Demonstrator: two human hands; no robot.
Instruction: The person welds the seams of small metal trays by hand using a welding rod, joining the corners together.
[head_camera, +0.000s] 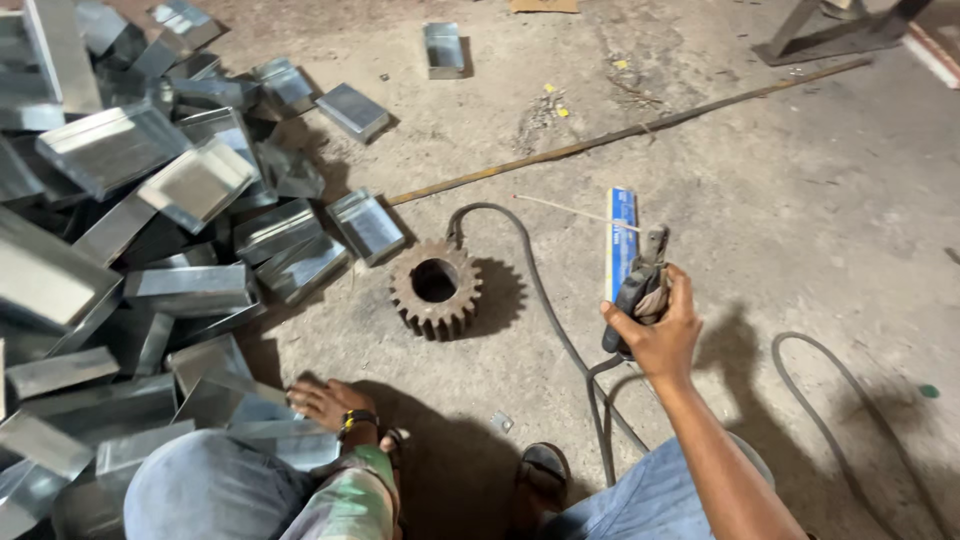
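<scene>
The right hand (655, 335) is closed around the dark handle of a welding electrode holder (640, 285), raised above the floor. A thin, pale electrode rod (575, 211) sticks out from its clamp toward the left. A thick black cable (545, 300) runs from the holder's base, curves across the rough grey concrete floor (800, 200) and ends beside a rusty steel gear (435, 290). The gear lies flat, with chunky teeth around its rim and a round bore through the middle.

The left hand (325, 400), with a dark wristband, rests palm down and fingers spread on a folded sheet-metal channel (240, 405) at the edge of a big heap; it grips nothing. The heap of galvanized channels (150, 200) fills the left side: shiny, flat-sided box shapes with sharp bends, lying at all angles. Two more channels lie apart on the floor farther off.

A long, thin rusty bar (620, 135) lies diagonally across the floor beyond the gear. A narrow blue and white box (622, 240) lies flat just behind the holder. A sandalled foot (545, 470) shows between the blue-trousered knees.
</scene>
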